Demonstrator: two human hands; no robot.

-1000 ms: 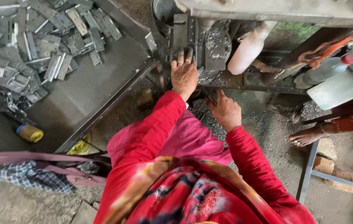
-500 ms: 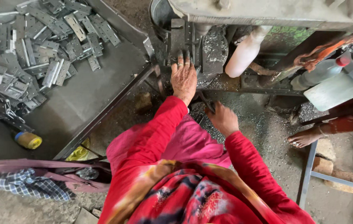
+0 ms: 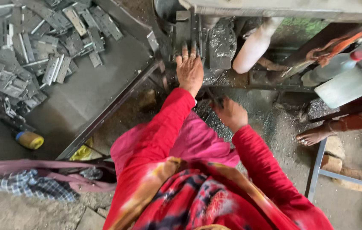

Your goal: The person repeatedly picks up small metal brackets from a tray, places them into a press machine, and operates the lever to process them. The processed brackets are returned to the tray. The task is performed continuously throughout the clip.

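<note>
My left hand (image 3: 189, 70) reaches forward to a grimy metal press machine (image 3: 215, 40). Its fingers lie spread and flat against upright grey metal pieces (image 3: 184, 30) at the machine's front. My right hand (image 3: 232, 114) is lower and nearer my body, with its fingers curled around a dark lever (image 3: 213, 99) below the machine. Both arms are in red sleeves. What lies under either palm is hidden.
A dark metal tray (image 3: 104, 85) at the left holds a heap of several grey hinge-like plates (image 3: 32, 47). A yellow bottle (image 3: 30, 139) lies by it, with folded cloth (image 3: 40, 179) below. Another person's bare foot (image 3: 315, 136) rests at the right beside a metal frame (image 3: 317, 170).
My left hand stays against the machine. My right hand shifts slightly around the lever. The view has drifted a little.
</note>
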